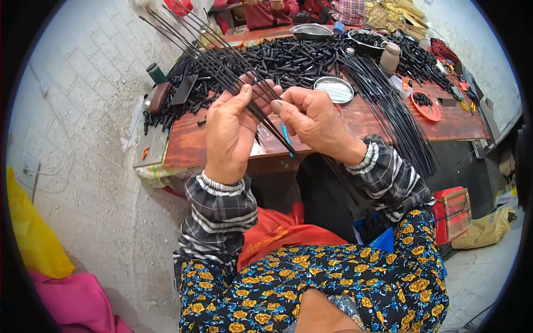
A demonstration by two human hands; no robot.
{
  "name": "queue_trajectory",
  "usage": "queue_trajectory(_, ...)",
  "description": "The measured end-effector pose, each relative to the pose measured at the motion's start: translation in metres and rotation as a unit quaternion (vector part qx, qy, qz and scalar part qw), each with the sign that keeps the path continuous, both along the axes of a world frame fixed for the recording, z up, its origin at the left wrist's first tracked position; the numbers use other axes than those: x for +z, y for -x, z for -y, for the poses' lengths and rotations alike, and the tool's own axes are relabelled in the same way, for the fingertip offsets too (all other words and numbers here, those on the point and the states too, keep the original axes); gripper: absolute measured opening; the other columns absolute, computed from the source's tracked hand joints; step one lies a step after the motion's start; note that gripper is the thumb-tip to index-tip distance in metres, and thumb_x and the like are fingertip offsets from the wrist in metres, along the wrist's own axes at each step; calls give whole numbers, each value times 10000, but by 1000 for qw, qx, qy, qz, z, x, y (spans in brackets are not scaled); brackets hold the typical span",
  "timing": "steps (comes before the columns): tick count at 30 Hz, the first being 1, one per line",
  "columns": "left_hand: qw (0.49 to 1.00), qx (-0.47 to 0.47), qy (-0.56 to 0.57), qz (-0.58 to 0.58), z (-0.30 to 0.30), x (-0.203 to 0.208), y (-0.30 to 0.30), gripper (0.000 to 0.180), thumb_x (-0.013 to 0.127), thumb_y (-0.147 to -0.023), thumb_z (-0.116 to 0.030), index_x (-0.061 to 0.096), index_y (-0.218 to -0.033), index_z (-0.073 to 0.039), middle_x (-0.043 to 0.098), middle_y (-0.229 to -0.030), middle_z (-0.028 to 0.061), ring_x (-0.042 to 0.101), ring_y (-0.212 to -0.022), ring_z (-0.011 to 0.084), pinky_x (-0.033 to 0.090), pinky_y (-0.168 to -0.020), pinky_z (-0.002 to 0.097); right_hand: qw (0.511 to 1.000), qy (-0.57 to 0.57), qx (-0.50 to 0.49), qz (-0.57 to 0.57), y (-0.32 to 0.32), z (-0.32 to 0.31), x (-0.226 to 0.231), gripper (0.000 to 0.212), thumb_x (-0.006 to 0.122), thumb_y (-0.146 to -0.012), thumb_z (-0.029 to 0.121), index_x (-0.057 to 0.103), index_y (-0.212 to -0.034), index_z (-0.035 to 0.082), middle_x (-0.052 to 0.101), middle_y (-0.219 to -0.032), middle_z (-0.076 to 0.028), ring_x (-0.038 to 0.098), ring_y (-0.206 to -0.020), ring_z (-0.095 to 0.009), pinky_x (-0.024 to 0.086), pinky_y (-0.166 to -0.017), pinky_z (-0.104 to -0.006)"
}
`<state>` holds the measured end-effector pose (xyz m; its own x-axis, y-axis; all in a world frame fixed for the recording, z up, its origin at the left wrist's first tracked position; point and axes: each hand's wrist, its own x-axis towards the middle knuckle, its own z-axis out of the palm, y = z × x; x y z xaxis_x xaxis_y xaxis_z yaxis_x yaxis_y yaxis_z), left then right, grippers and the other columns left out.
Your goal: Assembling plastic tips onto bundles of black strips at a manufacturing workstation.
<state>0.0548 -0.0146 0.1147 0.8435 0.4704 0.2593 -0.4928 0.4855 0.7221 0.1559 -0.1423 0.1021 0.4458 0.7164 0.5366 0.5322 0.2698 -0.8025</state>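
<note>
Held up in front of the table is a bundle of long thin black rods (194, 51), slanting from upper left down to lower right. My left hand (230, 130) is closed round the middle of this bundle, thumb pressed over it. My right hand (319, 119) pinches at the rods just beside it, thumb against bent forefinger; exactly how many rods lie in that pinch is hidden. Behind the hands, a heap of short black cylindrical pieces (283, 58) covers much of the wooden table (191, 141). More long black rods (391, 111) lie to the right, overhanging the near edge.
A round metal dish (352, 94) of white material sits behind my right hand. Farther right are a beige bottle (390, 58) and an orange dish (433, 116) with small black parts. A green cup (156, 73) stands at left. Across the table, another person's hands (265, 3) show.
</note>
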Motion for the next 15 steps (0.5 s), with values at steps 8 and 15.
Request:
queue_trajectory(8, 1000, -4, 22, -8, 4, -3, -7, 217, 436, -971, -71, 473, -1149, 48, 574, -1117, 240, 590, -1051, 372, 492, -924, 471, 1000, 0, -17, 2, 1, 4, -21, 208, 586, -927, 162, 590, -794, 1, 512, -559, 32, 455, -490, -26, 345, -426, -215)
queue_trajectory(15, 999, -29, 16, -37, 5, -10, -11, 323, 473, -928, 1, 438, -1248, 23, 573, -1134, 231, 582, -1072, 370, 476, -944, 491, 999, -34, 14, 7, 2, 6, -45, 178, 586, -924, 184, 575, -904, 7, 551, -647, 0, 486, -513, -50, 365, -437, -220)
